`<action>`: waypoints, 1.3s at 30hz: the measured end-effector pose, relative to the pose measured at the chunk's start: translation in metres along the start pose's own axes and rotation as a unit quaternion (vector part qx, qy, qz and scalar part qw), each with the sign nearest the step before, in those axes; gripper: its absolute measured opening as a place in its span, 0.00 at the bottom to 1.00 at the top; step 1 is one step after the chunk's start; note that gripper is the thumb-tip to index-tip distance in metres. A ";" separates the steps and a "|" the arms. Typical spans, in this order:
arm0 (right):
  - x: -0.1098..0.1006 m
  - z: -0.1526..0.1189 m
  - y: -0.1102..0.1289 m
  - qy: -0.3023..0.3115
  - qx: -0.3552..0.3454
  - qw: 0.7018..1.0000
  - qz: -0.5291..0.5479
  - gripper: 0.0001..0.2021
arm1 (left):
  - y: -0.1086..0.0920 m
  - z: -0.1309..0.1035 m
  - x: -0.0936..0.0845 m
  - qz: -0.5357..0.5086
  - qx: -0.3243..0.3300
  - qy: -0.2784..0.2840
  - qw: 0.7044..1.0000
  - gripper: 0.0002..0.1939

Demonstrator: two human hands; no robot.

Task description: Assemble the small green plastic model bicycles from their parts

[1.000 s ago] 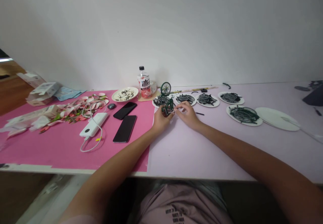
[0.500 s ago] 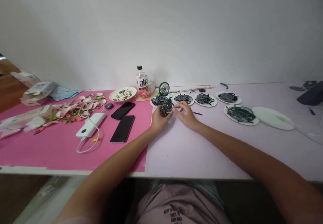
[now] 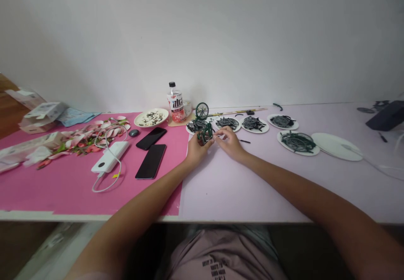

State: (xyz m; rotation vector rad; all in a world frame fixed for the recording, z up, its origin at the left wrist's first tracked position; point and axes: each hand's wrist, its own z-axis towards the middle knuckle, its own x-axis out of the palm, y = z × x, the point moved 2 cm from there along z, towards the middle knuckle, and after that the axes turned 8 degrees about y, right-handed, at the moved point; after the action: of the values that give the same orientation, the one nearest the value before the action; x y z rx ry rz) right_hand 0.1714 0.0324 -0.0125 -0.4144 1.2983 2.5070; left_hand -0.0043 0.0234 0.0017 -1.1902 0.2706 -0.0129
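Both hands at a small green model
The left hand (image 3: 198, 149) grips the green model (image 3: 205, 133); the right hand (image 3: 229, 144) pinches at its edge (what exactly, I cannot tell).

Your left hand (image 3: 198, 148) holds a dark green spoked-wheel model (image 3: 205, 133); your right hand (image 3: 229, 144) pinches close beside it. Left of your left hand lie two smartphones (image 3: 150, 161); behind them stands a drink bottle (image 3: 176, 104).

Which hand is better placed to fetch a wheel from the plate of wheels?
Right, I'd say: the right hand is nearer the plate of wheels, and the left hand is gripping the green assembly.
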 end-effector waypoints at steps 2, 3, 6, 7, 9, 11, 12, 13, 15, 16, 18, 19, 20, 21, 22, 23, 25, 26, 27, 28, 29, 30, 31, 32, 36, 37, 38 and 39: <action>0.000 0.000 0.000 -0.001 -0.002 1.000 -0.003 0.07 | -0.001 0.000 0.000 0.008 -0.003 -0.001 1.000 0.18; 0.000 0.000 0.001 -0.001 -0.002 1.000 -0.004 0.07 | -0.002 0.000 -0.001 0.013 -0.004 -0.003 1.000 0.18; 0.000 0.000 0.001 0.002 -0.001 1.000 -0.006 0.06 | -0.002 -0.001 -0.001 0.030 -0.001 -0.008 1.000 0.17; 0.000 0.000 0.001 0.002 -0.001 1.000 -0.006 0.06 | -0.002 -0.001 -0.002 0.037 0.001 -0.011 0.999 0.17; 0.000 0.000 0.001 0.004 -0.003 1.000 -0.008 0.06 | -0.002 -0.001 -0.002 0.049 0.003 -0.014 0.999 0.17; 0.000 0.000 0.000 0.006 -0.004 1.000 -0.010 0.06 | -0.001 -0.001 -0.002 0.054 0.005 -0.015 0.998 0.17; 0.000 0.000 0.000 0.006 -0.005 1.000 -0.011 0.06 | -0.001 -0.001 -0.002 0.055 0.005 -0.015 0.998 0.16; 0.000 0.000 0.000 0.006 -0.006 1.000 -0.012 0.06 | -0.001 0.000 -0.002 0.058 0.005 -0.015 0.998 0.16; 0.000 0.000 -0.001 0.005 -0.008 1.000 -0.014 0.07 | -0.001 0.000 -0.001 0.063 0.004 -0.018 0.998 0.16; 0.000 0.000 -0.001 0.005 -0.008 1.000 -0.014 0.07 | -0.001 0.000 -0.001 0.065 0.004 -0.019 0.998 0.16; 0.001 0.000 -0.001 0.003 -0.007 1.000 -0.014 0.07 | -0.002 0.000 -0.001 0.062 0.003 -0.019 0.998 0.16; 0.001 0.000 -0.001 0.003 -0.006 1.000 -0.013 0.07 | -0.002 -0.001 0.000 0.057 0.002 -0.019 0.998 0.16; 0.001 0.000 -0.001 0.003 -0.005 1.000 -0.012 0.07 | -0.003 -0.001 0.000 0.051 0.000 -0.018 0.999 0.17; 0.001 0.000 -0.001 0.004 -0.003 1.000 -0.011 0.07 | -0.003 -0.001 0.000 0.047 -0.003 -0.018 0.999 0.17; 0.001 0.000 -0.001 0.006 -0.001 1.000 -0.010 0.08 | -0.003 -0.001 0.000 0.044 -0.006 -0.017 0.999 0.17; 0.001 0.000 -0.001 0.007 0.002 1.000 -0.009 0.08 | -0.003 -0.001 0.000 0.043 -0.009 -0.016 0.999 0.17; 0.001 0.000 -0.001 0.008 0.006 1.000 -0.009 0.08 | -0.003 -0.001 0.000 0.048 -0.013 -0.015 0.999 0.18; 0.001 0.000 -0.001 0.008 0.007 1.000 -0.009 0.08 | -0.003 -0.001 -0.001 0.053 -0.014 -0.014 0.998 0.17; 0.001 0.000 -0.001 0.008 0.007 1.000 -0.010 0.08 | -0.003 -0.001 -0.001 0.059 -0.013 -0.014 0.998 0.17; 0.001 0.000 -0.001 0.008 0.006 1.000 -0.010 0.08 | -0.002 -0.001 -0.001 0.065 -0.011 -0.014 0.998 0.17; 0.001 0.000 -0.001 0.008 0.006 1.000 -0.011 0.08 | -0.001 -0.001 -0.001 0.070 -0.009 -0.015 0.997 0.17; 0.001 0.000 -0.001 0.009 0.005 1.000 -0.011 0.08 | -0.001 -0.001 -0.001 0.074 -0.007 -0.015 0.997 0.17; 0.001 0.000 -0.001 0.009 0.004 1.000 -0.011 0.08 | 0.000 0.000 -0.001 0.076 -0.006 -0.016 0.997 0.17; 0.001 0.000 -0.002 0.007 0.003 1.000 -0.011 0.08 | 0.001 0.000 -0.001 0.078 -0.004 -0.018 0.997 0.17; 0.002 0.001 -0.002 0.002 0.002 1.000 -0.008 0.08 | 0.003 0.000 -0.002 0.079 -0.002 -0.024 0.997 0.17; 0.002 0.001 -0.002 0.003 0.003 1.000 -0.007 0.09 | 0.003 0.000 -0.002 0.078 -0.001 -0.023 0.997 0.17; 0.002 0.001 -0.002 0.004 0.005 1.000 -0.006 0.09 | 0.004 0.000 -0.002 0.075 -0.001 -0.021 0.997 0.17; 0.002 0.001 -0.002 0.005 0.005 1.000 -0.005 0.09 | 0.004 0.000 -0.002 0.070 0.000 -0.018 0.997 0.17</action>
State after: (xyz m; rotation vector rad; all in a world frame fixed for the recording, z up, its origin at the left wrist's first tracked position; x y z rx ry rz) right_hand 0.1704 0.0342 -0.0143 -0.4308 1.3099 2.4915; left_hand -0.0063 0.0256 -0.0014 -1.1690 0.3227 0.1308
